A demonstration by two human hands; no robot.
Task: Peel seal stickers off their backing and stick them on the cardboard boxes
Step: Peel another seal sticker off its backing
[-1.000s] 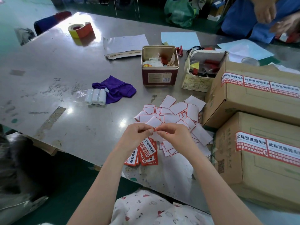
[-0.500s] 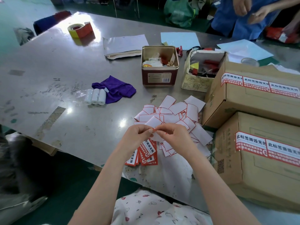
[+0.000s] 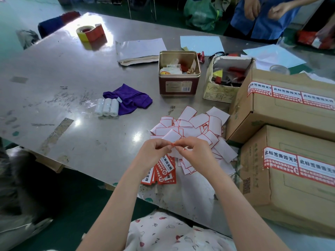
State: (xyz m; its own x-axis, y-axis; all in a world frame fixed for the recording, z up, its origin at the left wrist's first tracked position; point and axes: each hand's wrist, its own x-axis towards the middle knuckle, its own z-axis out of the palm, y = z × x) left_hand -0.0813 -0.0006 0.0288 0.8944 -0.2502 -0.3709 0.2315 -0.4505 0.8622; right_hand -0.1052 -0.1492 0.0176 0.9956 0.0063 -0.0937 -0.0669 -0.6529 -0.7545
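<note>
stickers (image 3: 165, 168) wait in a small red stack at the near desk (image 3: 54, 98) edge, under the left hand (image 3: 154, 151). both hands meet just above it, fingers of the left and the right hand (image 3: 196, 153) pinching one sticker's red corner. little has changed over the last second: same pinch, so the peel seems only begun. cardboard boxes (image 3: 290, 169) stand just right.

My left hand (image 3: 154, 153) and right hand (image 3: 194, 153) meet fingertip to fingertip, both forearms reaching forward, fingers curled, seemingly pinching something small between them.
</note>
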